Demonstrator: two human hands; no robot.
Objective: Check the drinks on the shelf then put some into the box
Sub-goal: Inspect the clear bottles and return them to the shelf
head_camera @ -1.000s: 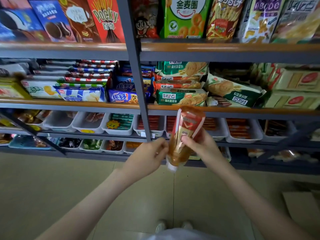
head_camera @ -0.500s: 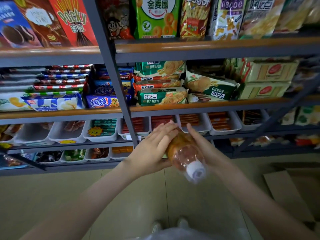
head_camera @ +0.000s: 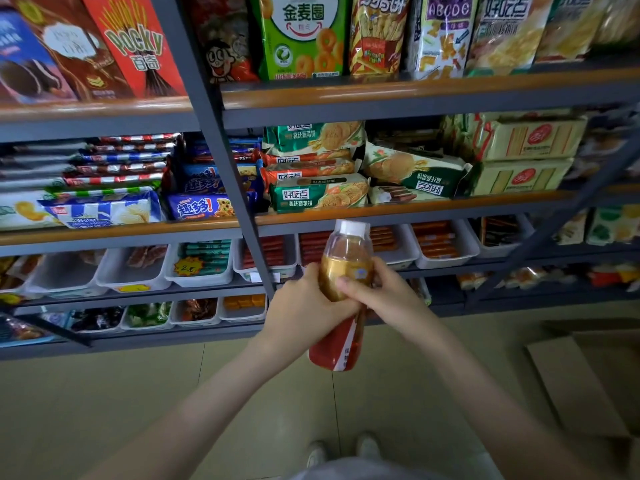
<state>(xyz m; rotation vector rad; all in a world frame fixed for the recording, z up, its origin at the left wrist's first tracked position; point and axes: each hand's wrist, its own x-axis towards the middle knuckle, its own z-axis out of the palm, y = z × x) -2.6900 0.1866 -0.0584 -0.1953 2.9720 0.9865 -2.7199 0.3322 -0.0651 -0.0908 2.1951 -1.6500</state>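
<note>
A plastic drink bottle with amber liquid, a white cap and a red label stands upright in front of the shelves, cap up. My left hand wraps round its middle from the left. My right hand grips it from the right, thumb across the front. The red label end sticks out below both hands. A brown cardboard box sits on the floor at the lower right, partly cut off by the frame edge.
A grey metal shelf unit with wooden boards fills the upper view, stocked with biscuit and snack packs. White bins of small snacks line the lower shelves. Beige tiled floor lies below, with my shoes at the bottom.
The bottle has been turned over from cap-down to cap-up between my hands. The view has shifted right, bringing the cardboard box further in.
</note>
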